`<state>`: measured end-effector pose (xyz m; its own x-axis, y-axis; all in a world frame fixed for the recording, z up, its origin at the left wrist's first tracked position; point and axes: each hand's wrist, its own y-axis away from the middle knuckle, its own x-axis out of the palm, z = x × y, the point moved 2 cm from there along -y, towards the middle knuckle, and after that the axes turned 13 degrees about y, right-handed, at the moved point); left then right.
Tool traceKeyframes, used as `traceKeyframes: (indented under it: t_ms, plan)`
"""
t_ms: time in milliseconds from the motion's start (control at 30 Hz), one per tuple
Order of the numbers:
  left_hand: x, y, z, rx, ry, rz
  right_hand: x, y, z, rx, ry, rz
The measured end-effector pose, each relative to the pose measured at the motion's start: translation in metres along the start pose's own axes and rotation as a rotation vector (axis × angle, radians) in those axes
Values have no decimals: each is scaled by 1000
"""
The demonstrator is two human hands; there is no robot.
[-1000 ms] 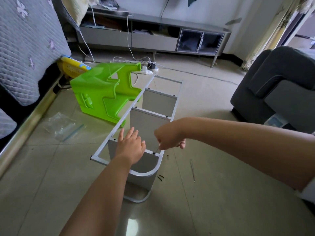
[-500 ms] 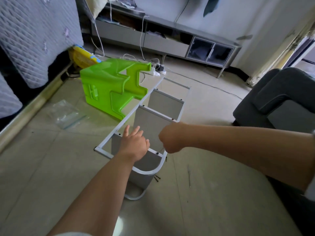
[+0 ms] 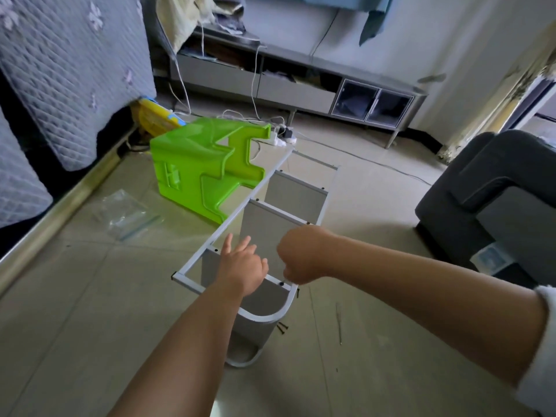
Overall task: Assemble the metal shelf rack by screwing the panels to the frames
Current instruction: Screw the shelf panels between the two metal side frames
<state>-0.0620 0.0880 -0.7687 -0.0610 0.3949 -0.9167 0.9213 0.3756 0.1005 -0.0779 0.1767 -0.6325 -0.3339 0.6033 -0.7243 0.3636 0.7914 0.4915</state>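
Note:
The grey metal shelf rack (image 3: 272, 188) lies on its side on the tiled floor, its panels (image 3: 264, 227) standing between two white frames. My left hand (image 3: 240, 267) rests flat on the nearest panel's top edge, fingers spread. My right hand (image 3: 298, 257) is closed just above the near right frame rail, over a dark screw (image 3: 281, 283) seated in a hole there. Whatever the fingers pinch is hidden. Loose black screws (image 3: 282, 327) lie on the floor by the frame's rounded corner.
A green plastic stool (image 3: 198, 170) lies tipped against the rack's left side. A thin tool (image 3: 339, 323) lies on the floor to the right. A clear plastic bag (image 3: 126, 215) is at left. A grey sofa (image 3: 493, 200) stands right, a bed (image 3: 60, 85) left.
The camera has shifted closer and tilted. My right hand has lowered slightly onto the near right rail; my left hand stays on the panel edge.

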Motion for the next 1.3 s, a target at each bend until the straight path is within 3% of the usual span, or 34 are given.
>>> traceKeyframes:
  t_ms: [100, 300, 500, 600, 667, 800, 900, 1033, 1067, 1167, 1300]
  plan:
    - [-1, -1, -1, 3, -10, 8, 4, 4, 2, -181, 215, -20]
    - [0, -2, 0, 11, 21, -6, 21, 3, -6, -91, 164, 63]
    - [1, -4, 0, 1, 22, -7, 32, -33, -18, 228, -473, 574]
    - [3, -2, 0, -6, 22, -19, 29, -43, -25, 219, -567, 783]
    - [2, -1, -1, 0, 21, -21, 27, -46, -28, 218, -599, 827]
    - [3, -2, 0, 9, 11, -19, 33, -44, -29, 266, -674, 784]
    - [3, -2, 0, 14, -10, -13, 34, -36, -24, 276, -669, 664]
    - [2, -5, 1, 15, -38, 42, 36, -7, -30, 394, -658, 133]
    - [1, -7, 1, 18, -37, 42, 51, -1, -35, 426, -704, 66]
    - [1, -6, -2, 34, 1, 13, 118, 13, -34, 551, -750, 41]
    - [2, -2, -13, 62, 2, 63, 231, 0, 10, 665, -878, 209]
